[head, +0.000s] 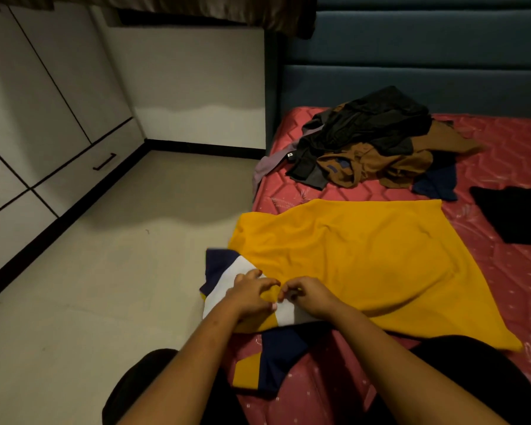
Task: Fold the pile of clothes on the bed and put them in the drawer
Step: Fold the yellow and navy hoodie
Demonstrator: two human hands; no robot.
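Observation:
A yellow shirt (365,259) with white and navy panels lies spread flat on the red mattress (509,271), its collar end hanging over the bed's near-left edge. My left hand (252,294) and my right hand (310,294) meet at that collar end, fingers curled and pinching the yellow and white fabric. A heap of unfolded clothes (371,142), black, brown, grey and navy, sits farther back near the headboard. A white drawer (83,167) with a dark handle is shut in the cabinet on the left.
A black garment (515,213) lies flat at the right edge of the bed. The blue padded headboard (411,72) stands behind. Pale floor (120,240) stretches between bed and white cabinets. My dark-clad knees are at the bottom.

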